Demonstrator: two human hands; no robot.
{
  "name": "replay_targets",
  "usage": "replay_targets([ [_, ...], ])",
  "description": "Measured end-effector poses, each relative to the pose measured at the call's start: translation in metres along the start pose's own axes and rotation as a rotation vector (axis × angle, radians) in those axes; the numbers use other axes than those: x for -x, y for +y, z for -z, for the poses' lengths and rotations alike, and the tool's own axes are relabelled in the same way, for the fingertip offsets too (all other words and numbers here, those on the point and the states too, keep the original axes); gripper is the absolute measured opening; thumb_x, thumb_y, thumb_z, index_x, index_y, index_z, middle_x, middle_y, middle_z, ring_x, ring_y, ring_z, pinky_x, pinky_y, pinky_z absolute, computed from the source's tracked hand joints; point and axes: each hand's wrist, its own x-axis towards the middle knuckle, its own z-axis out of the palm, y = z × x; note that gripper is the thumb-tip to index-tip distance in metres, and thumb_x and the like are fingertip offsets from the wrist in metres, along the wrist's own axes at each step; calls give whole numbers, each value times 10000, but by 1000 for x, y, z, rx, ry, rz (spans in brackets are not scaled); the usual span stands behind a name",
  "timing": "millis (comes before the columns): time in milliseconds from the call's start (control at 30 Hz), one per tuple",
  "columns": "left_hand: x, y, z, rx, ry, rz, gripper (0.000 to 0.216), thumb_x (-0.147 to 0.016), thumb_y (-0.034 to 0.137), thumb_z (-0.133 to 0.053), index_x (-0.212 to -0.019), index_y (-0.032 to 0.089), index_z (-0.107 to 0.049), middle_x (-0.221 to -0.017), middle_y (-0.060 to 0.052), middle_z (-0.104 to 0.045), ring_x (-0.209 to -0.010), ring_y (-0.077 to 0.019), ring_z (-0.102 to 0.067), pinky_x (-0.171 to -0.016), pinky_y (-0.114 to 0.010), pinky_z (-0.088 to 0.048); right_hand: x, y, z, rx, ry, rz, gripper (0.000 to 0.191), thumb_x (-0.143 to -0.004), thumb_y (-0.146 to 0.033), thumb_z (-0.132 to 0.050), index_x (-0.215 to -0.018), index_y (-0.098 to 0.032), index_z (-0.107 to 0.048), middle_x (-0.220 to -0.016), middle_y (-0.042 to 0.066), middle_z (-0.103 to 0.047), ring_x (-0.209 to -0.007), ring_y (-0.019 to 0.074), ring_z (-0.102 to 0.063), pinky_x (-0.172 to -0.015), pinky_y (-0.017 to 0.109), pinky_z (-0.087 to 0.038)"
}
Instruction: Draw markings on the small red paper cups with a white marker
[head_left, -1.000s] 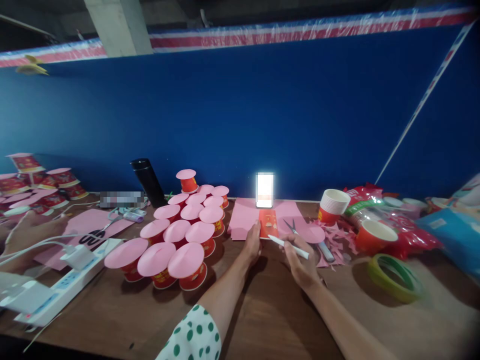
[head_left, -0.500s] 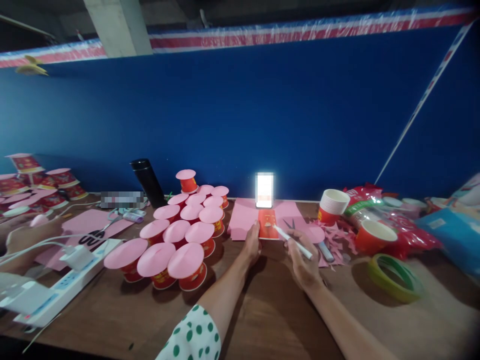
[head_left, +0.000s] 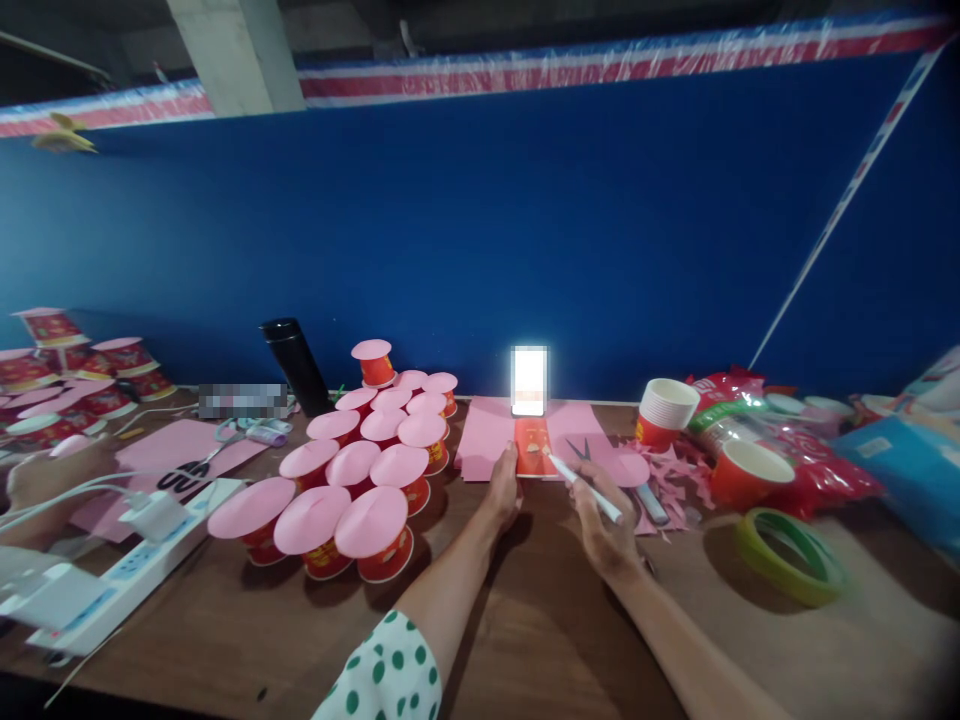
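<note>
Centre of frame, left hand (head_left: 508,490) holds red cup (head_left: 534,447), right hand (head_left: 609,538) pinches white pen (head_left: 561,468) beside it; slack left grip could let cup twist, pen skid.

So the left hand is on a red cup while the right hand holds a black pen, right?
Almost: the pen is white, not black, as the head view shows. The left hand is on the red cup, and the right hand holds the pen.
</note>
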Motion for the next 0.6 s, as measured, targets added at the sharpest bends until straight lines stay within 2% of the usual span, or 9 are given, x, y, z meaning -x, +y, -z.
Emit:
replay_targets([
  [200,3,4,-4,9,19,15,422,-736,496,-642,-917,115,-645,-902,-101,-699,-1020,-245,-612,-927,-356,-439,1,1,0,41,-21,-6,236,-846,-325,-521,-1004,-186,-628,-841,60,-668,-720,182,-627,-616,281,-513],
  [400,3,6,-5,21,40,52,393,-746,483,-631,-896,119,-631,-898,-100,-691,-986,-242,-623,-896,-350,-457,1,1,-6,-19,28,5,167,-835,-323,-563,-900,-185,-632,-844,58,-665,-752,185,-630,-696,297,-519],
  [600,0,3,-4,37,72,56,377,-750,476,-627,-910,135,-626,-898,-91,-694,-957,-238,-631,-883,-353,-466,1,1,-5,-29,-1,-53,191,-853,-348,-544,-909,-179,-616,-808,52,-664,-679,163,-618,-602,263,-507],
])
